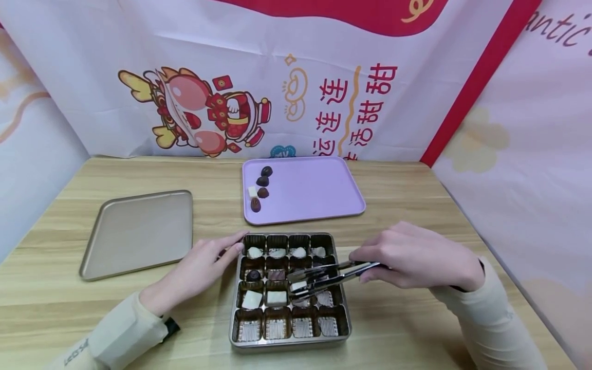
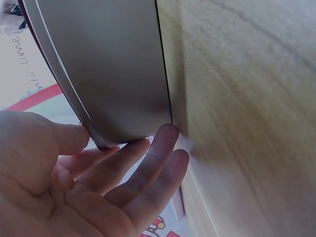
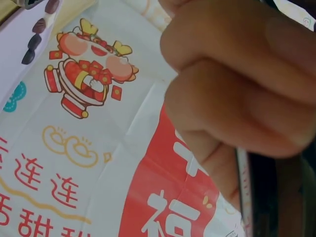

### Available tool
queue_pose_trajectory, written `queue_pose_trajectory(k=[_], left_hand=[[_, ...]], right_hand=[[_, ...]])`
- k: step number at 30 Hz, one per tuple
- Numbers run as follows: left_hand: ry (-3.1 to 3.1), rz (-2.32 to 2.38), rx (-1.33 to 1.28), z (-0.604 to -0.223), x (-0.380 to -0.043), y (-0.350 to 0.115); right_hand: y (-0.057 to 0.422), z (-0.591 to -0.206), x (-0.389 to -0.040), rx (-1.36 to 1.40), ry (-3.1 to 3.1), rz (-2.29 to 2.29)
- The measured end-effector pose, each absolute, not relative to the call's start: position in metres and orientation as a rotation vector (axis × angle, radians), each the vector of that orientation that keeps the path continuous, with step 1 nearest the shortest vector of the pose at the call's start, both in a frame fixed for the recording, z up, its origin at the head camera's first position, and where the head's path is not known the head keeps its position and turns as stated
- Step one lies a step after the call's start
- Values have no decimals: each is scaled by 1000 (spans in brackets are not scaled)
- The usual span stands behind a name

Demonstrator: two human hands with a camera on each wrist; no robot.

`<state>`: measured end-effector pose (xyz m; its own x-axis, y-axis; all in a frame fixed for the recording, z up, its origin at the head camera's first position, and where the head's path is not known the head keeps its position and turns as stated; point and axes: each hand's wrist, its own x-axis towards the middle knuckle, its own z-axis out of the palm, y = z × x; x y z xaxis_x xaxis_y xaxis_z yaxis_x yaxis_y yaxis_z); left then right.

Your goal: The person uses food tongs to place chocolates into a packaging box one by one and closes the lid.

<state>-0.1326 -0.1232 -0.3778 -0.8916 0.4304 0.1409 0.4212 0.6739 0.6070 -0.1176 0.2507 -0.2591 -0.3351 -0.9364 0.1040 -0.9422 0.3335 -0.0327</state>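
Note:
A metal box [image 1: 291, 345] with a brown compartment liner stands in front of me, holding white and dark chocolates. My right hand [image 1: 407, 257] grips metal tongs [image 1: 353, 271] from the right side. Between the tong tips, over the third row, is a white chocolate [image 1: 298, 286]. Two more white square chocolates [image 1: 276, 298] sit to the left in that row. My left hand [image 1: 199, 270] touches the box's far left corner, its thumb at the rim and its fingers fairly straight along the side [image 2: 98, 74]. In the right wrist view, curled fingers [image 3: 232, 98] hide much of the tongs.
Behind the box lies a purple tray [image 1: 314, 190] with several dark chocolates [image 1: 262, 181] and one white chocolate [image 1: 252, 191] along its left side. A bare beige tray [image 1: 143, 231] is at the left. A printed cloth [image 1: 277, 41] hangs at the table's back edge.

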Motion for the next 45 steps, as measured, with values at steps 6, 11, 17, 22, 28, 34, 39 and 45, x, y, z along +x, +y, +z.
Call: queue_pose_trajectory(k=[6, 11, 17, 22, 28, 34, 39, 45], left_hand=[[2862, 1008, 705, -379, -134, -123], [2872, 1016, 721, -379, -134, -123], [2896, 1034, 749, -380, -133, -123], [2887, 1042, 753, -381, -134, -124], [2885, 1031, 742, -381, -134, -124], [2885, 1022, 737, -380, -134, -124], [2891, 1021, 742, -380, -135, -124], [2893, 1009, 720, -381, -134, -123]], right_hand=[[251, -260, -118, 1768, -2533, 135], [251, -261, -119, 1759, -2553, 119], [250, -263, -121, 1757, -2580, 124], [248, -265, -123, 1763, -2597, 105], [250, -264, -125, 1756, -2603, 98], [254, -263, -129, 1693, -2622, 128], [255, -265, -136, 1626, -2647, 181], [253, -269, -153, 1504, -2677, 212]])
